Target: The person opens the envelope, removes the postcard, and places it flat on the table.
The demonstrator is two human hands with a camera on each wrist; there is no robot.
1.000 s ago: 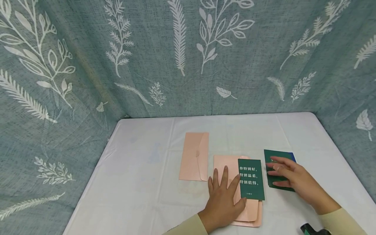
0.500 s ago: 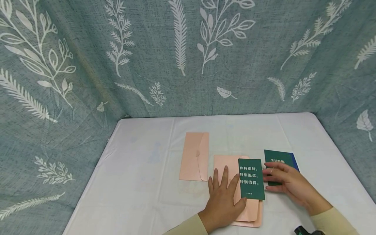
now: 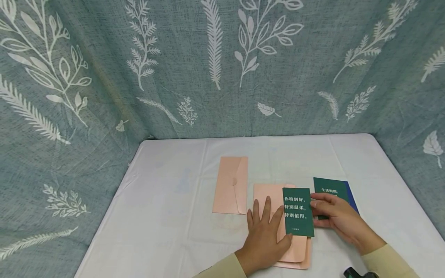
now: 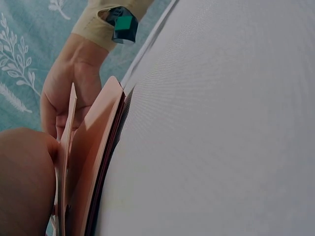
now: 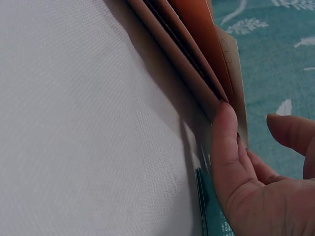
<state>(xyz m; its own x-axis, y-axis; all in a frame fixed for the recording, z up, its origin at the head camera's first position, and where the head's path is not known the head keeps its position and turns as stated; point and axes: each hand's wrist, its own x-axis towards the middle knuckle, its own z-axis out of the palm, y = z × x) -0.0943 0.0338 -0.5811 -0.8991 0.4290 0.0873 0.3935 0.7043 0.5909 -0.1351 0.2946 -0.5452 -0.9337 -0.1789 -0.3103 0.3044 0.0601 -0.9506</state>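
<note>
A dark green card (image 3: pixel 297 212) with white lettering lies over the right side of a stack of pink envelopes (image 3: pixel 267 193). My left hand (image 3: pixel 262 239) rests on the stack with fingers spread, its thumb at the card's lower left corner. At the card's right edge is my right hand (image 3: pixel 342 220), its fingertips touching or very close to that edge. The right wrist view shows the right thumb (image 5: pixel 290 130) apart from the fingers, and the little finger (image 5: pixel 225 128) against the edges of the pink envelopes (image 5: pixel 172 54).
Another pink envelope (image 3: pixel 230 185) lies flap up at the back left of the stack. Green and blue cards (image 3: pixel 330 184) lie partly behind my right hand. A white cloth (image 3: pixel 167 200) covers the table, and a patterned teal curtain (image 3: pixel 180 69) hangs around it.
My right hand has moved left, from over the green cards at the right to the edge of the lettered card. My left hand has stayed in place.
</note>
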